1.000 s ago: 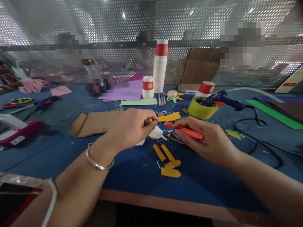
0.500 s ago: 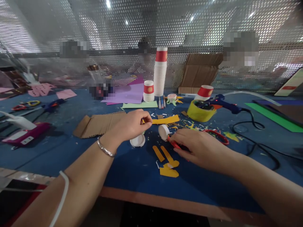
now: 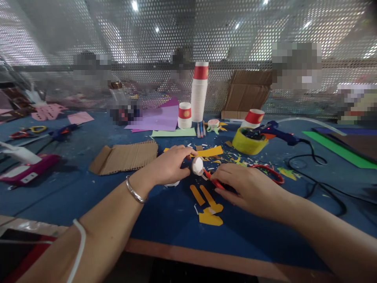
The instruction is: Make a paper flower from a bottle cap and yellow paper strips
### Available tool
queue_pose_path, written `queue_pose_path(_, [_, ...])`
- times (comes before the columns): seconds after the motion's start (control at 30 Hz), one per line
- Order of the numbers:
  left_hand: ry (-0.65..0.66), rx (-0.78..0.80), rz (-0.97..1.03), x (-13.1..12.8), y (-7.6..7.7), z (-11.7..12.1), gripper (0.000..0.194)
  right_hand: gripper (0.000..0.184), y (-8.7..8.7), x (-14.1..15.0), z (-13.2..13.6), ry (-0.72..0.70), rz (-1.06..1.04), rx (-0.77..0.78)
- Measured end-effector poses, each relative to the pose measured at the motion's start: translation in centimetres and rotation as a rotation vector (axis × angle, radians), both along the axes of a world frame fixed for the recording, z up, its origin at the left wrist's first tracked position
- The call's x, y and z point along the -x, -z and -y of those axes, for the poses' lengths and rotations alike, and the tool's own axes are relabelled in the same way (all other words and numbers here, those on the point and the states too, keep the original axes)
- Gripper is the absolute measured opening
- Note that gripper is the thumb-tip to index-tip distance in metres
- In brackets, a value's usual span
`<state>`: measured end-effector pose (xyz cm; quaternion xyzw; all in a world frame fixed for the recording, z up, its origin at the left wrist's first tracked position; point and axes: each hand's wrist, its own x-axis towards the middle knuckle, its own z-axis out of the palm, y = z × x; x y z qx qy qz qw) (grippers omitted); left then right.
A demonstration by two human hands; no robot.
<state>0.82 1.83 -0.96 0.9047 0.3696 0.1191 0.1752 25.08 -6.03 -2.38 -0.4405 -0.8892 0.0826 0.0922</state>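
Note:
My left hand [image 3: 169, 167] pinches a small white round paper piece [image 3: 197, 166] and holds it upright just above the blue table [image 3: 165, 212]. My right hand [image 3: 246, 186] grips a red marker [image 3: 214, 181], whose tip touches the white piece. Under my left hand lies another white round piece [image 3: 171, 183], mostly hidden. Orange paper strips [image 3: 207, 198] lie in front of both hands. A yellow paper strip [image 3: 210, 151] lies just behind them.
Corrugated cardboard [image 3: 125, 156] lies to the left. A yellow tape roll [image 3: 246, 143], a blue glue gun [image 3: 275, 131] with its black cable and red scissors [image 3: 271, 173] sit to the right. Stacked paper cups [image 3: 199, 92] and purple paper [image 3: 160, 116] stand behind. Paper scraps litter the middle.
My left hand has taken hold of the white round piece beside the marker. My right hand shifted its grip on the red marker and brought the tip down to the piece.

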Motion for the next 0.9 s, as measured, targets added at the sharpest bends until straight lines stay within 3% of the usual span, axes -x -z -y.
queue_pose_path(0.13, [-0.02,0.127,0.048,-0.4,-0.5,0.2,0.046,0.017,-0.1,0.1,0.1,-0.005,0.016,0.005])
queue_pose_path(0.23, [-0.125,0.174,0.075,-1.0,-0.7,0.4,0.046,0.015,-0.3,0.3,0.0,-0.005,0.029,-0.004])
queue_pose_path(0.37, [-0.175,0.092,0.055,-1.6,-0.4,0.5,0.039,0.015,-0.4,0.4,0.0,0.001,0.033,0.007])
queue_pose_path(0.53, [-0.253,0.051,0.168,-0.8,-0.1,-0.5,0.031,0.017,-0.4,0.5,0.1,-0.005,0.015,0.003])
queue_pose_path(0.7, [-0.242,-0.025,0.079,0.2,0.1,-1.6,0.032,0.016,-0.5,0.4,0.0,-0.014,-0.015,-0.01])
queue_pose_path(0.9, [-0.396,-0.19,0.154,-0.2,0.0,-2.7,0.028,0.017,-1.2,-0.7,-0.6,0.123,-0.175,-0.078])
